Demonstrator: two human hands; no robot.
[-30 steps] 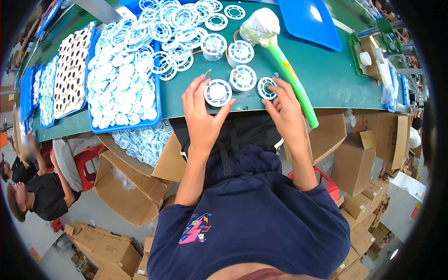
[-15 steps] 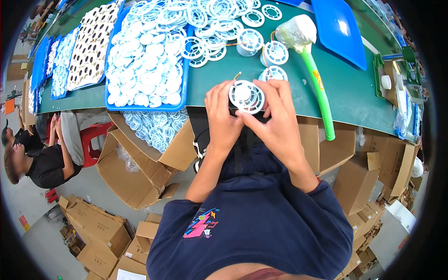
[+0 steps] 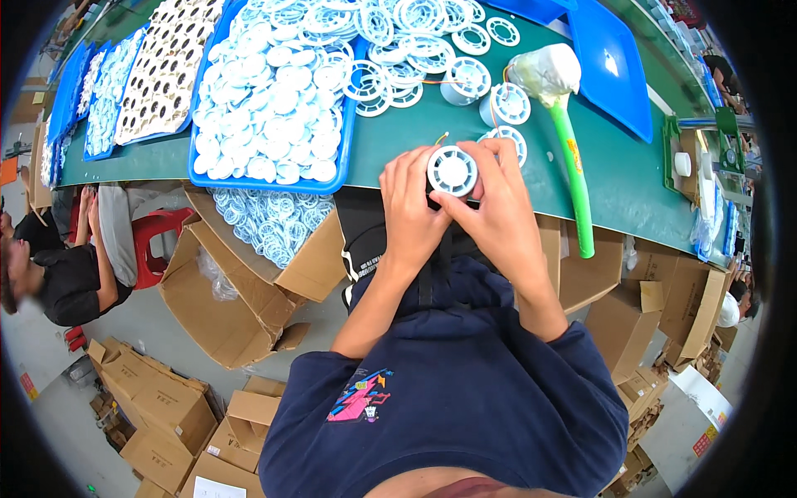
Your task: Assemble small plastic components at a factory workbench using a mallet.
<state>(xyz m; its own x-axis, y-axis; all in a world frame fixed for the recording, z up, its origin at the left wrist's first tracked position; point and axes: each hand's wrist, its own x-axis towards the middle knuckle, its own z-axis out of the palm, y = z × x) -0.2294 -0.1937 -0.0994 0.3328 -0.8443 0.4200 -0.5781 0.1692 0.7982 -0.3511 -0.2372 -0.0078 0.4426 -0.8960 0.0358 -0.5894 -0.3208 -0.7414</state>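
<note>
White ring [image 3: 435, 175], offset half a second earlier, now sits seemingly flush atop the round part [image 3: 452, 171] pinched between left hand [image 3: 412, 197] and right hand [image 3: 500, 196].

Printed marks, mostly too small to read

An orange-yellow label [image 3: 574, 154] with tiny markings sits on the green handle [image 3: 581, 207]. White lettering [image 3: 365, 266] runs along black cloth [image 3: 363, 217] near the waist. Dark print marks the brown cartons [image 3: 158, 405] at lower left, one of them also bearing a small white sticker [image 3: 214, 451]. A red-and-yellow sign [image 3: 704, 441] shows at lower right, its wording blurred.
</note>
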